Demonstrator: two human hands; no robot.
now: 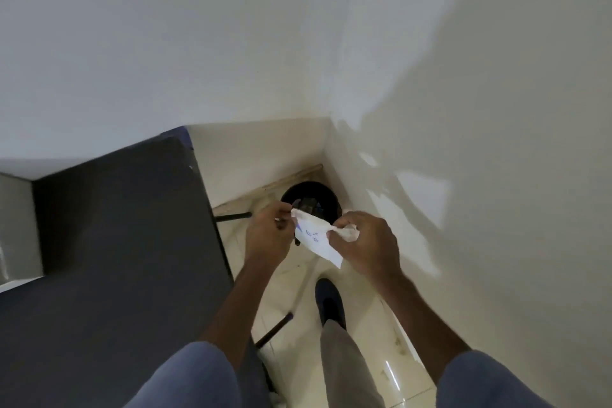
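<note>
Paper [314, 239], pinched between left hand [269, 232] and right hand [366, 243], half hides the black bin [326, 196]; dark table [116, 242] stands beside it.

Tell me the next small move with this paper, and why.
Probably gather the rest of the paper into the right hand. Its right end is already crumpled there, the left hand only pinches the flat end, and the open black bin sits just below, seemingly the drop spot.

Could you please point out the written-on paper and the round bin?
White paper sheet with blue writing [317, 242], head view, flat middle.
Round black plastic bin [311, 190], head view, far inner wall.
</note>
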